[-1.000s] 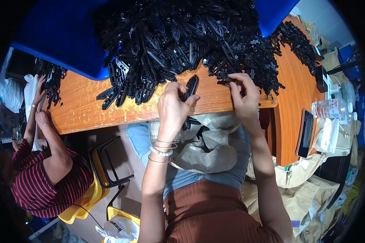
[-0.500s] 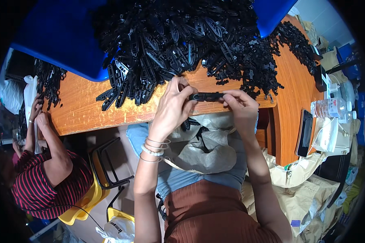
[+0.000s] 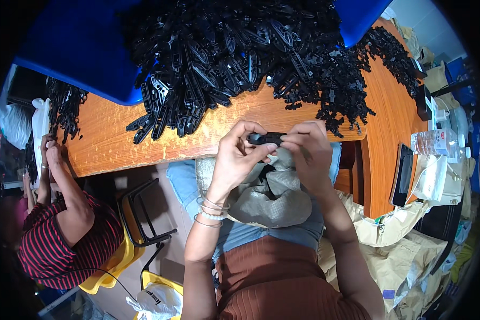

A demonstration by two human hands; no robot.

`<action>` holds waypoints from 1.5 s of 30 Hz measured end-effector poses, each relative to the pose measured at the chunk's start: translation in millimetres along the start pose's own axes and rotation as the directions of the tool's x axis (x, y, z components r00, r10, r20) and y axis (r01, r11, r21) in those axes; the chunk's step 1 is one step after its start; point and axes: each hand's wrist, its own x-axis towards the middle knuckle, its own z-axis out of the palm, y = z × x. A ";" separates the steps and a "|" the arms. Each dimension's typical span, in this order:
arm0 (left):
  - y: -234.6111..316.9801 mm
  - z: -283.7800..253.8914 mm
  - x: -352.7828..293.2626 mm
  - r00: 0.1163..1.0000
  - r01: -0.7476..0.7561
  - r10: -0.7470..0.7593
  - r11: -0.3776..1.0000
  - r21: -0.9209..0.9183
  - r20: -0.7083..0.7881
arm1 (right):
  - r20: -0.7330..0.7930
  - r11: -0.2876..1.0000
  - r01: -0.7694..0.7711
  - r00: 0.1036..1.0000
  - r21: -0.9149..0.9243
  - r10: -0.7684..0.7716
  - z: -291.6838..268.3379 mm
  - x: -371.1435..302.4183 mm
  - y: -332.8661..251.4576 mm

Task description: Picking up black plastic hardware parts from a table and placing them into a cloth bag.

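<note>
Above my lap, just off the table's front edge, I hold a long black plastic part (image 3: 261, 139) level between both hands. My left hand (image 3: 239, 154) pinches its left end with thumb and fingers. The fingers of my right hand (image 3: 310, 149) close on its right end and partly cover it. A big heap of long, narrow black plastic parts (image 3: 189, 109) lies on the table beyond my hands. To its right spreads a pile of smaller black pieces (image 3: 340, 101). On my lap rests a pale woven sack (image 3: 282, 205), its mouth gaping.
Blue bins (image 3: 85, 64) tip over the wooden table (image 3: 160, 149) at the back. At right lie a phone (image 3: 402, 173) and a clear bottle (image 3: 429, 141); brown paper sacks (image 3: 389, 261) stand below. On the left, a person in a striped top (image 3: 72, 240) works beside a black folding chair (image 3: 138, 213).
Both hands have come down slightly toward me with the black part, off the table's edge. My right hand has shifted left, its fingers now covering more of the part.
</note>
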 end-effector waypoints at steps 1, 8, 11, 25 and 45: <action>-1.3 -0.6 0.6 1.000 -0.017 0.017 0.996 0.091 -0.005 | 0.011 0.999 0.044 0.999 0.014 -0.044 -0.2 1.0 -0.7; 1.7 2.4 -6.2 1.000 -0.007 0.008 0.977 0.213 -0.007 | 0.327 0.743 -0.578 0.812 0.337 0.483 -4.2 -14.8 -0.8; 3.5 3.1 -8.6 0.999 -0.039 0.038 0.973 0.226 0.008 | 0.340 0.714 -0.588 0.807 0.380 0.484 -7.4 -16.3 -0.7; 19.9 11.1 93.6 0.734 -0.173 0.668 0.009 0.985 0.122 | 0.096 0.944 0.030 0.995 -0.328 0.002 7.4 33.9 46.1; -12.0 3.8 64.6 0.658 -0.342 0.745 0.160 0.926 0.114 | 0.358 0.379 -0.625 0.738 0.682 0.572 5.8 1.9 33.8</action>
